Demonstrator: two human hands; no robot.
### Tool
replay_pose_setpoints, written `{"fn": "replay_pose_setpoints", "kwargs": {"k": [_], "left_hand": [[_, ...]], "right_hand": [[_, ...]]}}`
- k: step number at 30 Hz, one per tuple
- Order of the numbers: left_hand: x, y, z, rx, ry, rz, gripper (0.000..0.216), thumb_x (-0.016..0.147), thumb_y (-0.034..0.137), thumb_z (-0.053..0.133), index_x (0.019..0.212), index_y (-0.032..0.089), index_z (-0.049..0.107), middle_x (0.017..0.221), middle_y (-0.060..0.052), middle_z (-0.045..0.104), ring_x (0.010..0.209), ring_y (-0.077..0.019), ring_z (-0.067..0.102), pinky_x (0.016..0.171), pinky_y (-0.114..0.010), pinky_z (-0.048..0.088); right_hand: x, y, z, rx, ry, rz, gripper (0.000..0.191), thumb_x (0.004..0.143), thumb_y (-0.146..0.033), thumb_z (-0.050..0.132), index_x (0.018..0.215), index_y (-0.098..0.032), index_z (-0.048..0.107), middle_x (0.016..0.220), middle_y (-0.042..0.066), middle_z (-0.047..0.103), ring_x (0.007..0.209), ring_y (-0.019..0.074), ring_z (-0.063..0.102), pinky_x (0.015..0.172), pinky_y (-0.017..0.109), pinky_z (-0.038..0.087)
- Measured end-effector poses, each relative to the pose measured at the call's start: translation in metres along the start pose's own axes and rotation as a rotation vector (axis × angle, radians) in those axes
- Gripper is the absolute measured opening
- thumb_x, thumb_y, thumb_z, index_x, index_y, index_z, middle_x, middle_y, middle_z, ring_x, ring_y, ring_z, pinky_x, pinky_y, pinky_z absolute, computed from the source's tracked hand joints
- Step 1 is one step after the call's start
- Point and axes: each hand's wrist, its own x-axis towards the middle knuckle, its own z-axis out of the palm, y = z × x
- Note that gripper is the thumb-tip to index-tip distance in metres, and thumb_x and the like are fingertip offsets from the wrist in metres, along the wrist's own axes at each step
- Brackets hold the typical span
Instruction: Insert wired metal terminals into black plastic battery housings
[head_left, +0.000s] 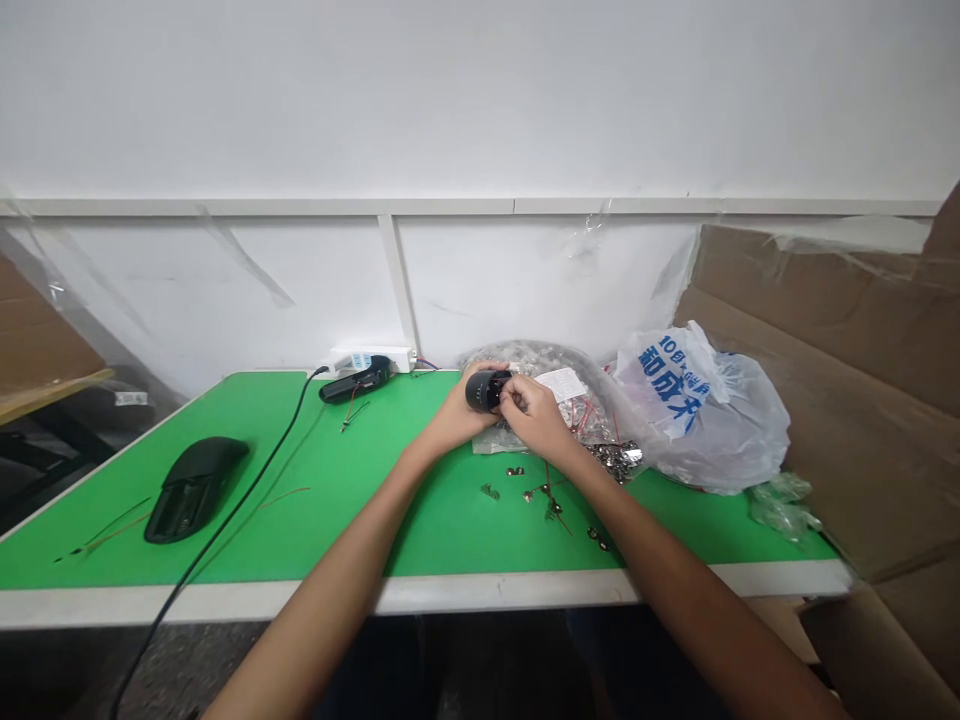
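Two black shells [196, 490] are seen lying on the green table [420, 530], and here a third shell [478, 392], smooth and rounded, is gripped above it by the left hand [454, 412], open end turned rightward to the right hand [531, 408], whose grip can't be judged; the shell's long axis is obscured

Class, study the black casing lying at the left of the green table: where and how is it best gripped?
Probably grip the black casing by its rounded far part, squeezing opposite sides, coming from above and left: the open recess lies in its near part, and a cable runs along its right.
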Motion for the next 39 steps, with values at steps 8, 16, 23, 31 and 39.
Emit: {"fn": "replay_pose_setpoints", "kwargs": {"k": [8,16,23,31,39], "left_hand": [[0.0,0.002,0.001,-0.002,-0.003,-0.014,0.062,0.075,0.017,0.079,0.134,0.022,0.059,0.141,-0.012,0.065,0.132,-0.0303,0.065,0.118,-0.053,0.051],[-0.001,0.0,0.002,-0.03,-0.004,-0.022,0.063,0.075,0.018,0.081,0.134,0.023,0.059,0.142,-0.012,0.066,0.133,-0.0306,0.065,0.119,-0.053,0.05],[-0.001,-0.005,0.001,-0.05,0.0,-0.023,0.064,0.075,0.017,0.08,0.136,0.022,0.058,0.143,-0.012,0.064,0.134,-0.0302,0.064,0.119,-0.051,0.05],[0.001,0.01,0.0,-0.079,0.012,-0.086,0.063,0.08,0.033,0.087,0.135,0.02,0.06,0.133,-0.014,0.067,0.126,-0.0318,0.065,0.112,-0.048,0.052],[0.004,0.042,-0.008,-0.341,0.234,-0.309,0.067,0.081,0.05,0.087,0.133,0.019,0.059,0.107,-0.01,0.077,0.098,-0.024,0.072,0.081,-0.032,0.053]], "right_hand": [[-0.001,0.001,0.0,0.018,0.001,0.014,0.014,0.088,-0.027,0.052,0.075,-0.026,0.046,0.074,0.0,0.056,0.073,0.0205,0.054,0.068,0.032,0.04],[0.0,0.0,0.0,0.03,0.002,0.019,0.013,0.085,-0.025,0.053,0.073,-0.026,0.045,0.073,0.0,0.057,0.072,0.0199,0.053,0.068,0.032,0.04],[0.001,-0.002,-0.003,0.05,-0.018,0.028,0.018,0.089,-0.032,0.05,0.073,-0.025,0.047,0.071,0.0,0.054,0.07,0.0194,0.052,0.067,0.032,0.038],[0.008,-0.004,-0.013,0.305,-0.033,0.246,0.024,0.083,-0.044,0.056,0.071,-0.023,0.057,0.068,-0.001,0.057,0.069,0.0178,0.053,0.065,0.029,0.042],[0.019,0.0,-0.03,0.668,0.133,0.504,0.031,0.071,-0.047,0.079,0.087,-0.021,0.073,0.071,-0.001,0.068,0.064,0.0156,0.061,0.063,0.029,0.051]]}}
